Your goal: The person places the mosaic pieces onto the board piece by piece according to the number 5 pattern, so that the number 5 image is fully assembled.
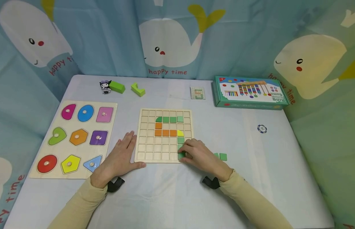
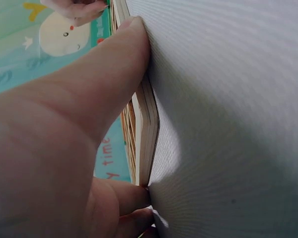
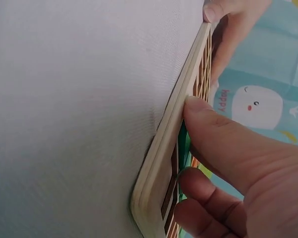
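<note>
A wooden grid board (image 1: 150, 140) lies flat mid-table, with green, orange and yellow tiles in some of its squares. My left hand (image 1: 120, 159) rests at its lower left corner, fingers straight along the left side, thumb against the near edge. At the lower right of the board, my right hand (image 1: 198, 156) pinches a dark green tile (image 1: 181, 155) in the near row, its fingers curled. In the right wrist view, the thumb (image 3: 213, 124) touches the board's edge beside the green tile (image 3: 184, 141). Part of that tile is hidden by the fingers.
Beside the right wrist lie loose green tiles (image 1: 223, 156). On the left is a shape puzzle board (image 1: 91, 133). Along the back stand green blocks (image 1: 117, 86), a small figurine (image 1: 105, 86), a pattern card (image 1: 197, 93) and a toy box (image 1: 250, 93). A round chip (image 1: 262, 128) lies right.
</note>
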